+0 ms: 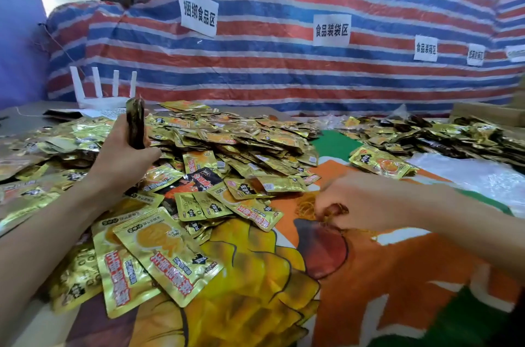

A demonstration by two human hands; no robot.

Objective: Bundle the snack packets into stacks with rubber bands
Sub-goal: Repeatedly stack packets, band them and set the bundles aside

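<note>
The left grip [122,153] is closed round a stack of packets [135,125], held upright and edge-on above the loose packets [233,142] heaped over the left half of the bench [20,119]. Near the bench's middle, the right grip [366,198] curls its fingers into the rubber bands [305,204] tangled on the printed cloth [383,304], pinching some.

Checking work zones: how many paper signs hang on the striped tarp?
5 signs along the striped tarp: one left, one centre, three rightward, the last cut off; others may be hidden.
</note>
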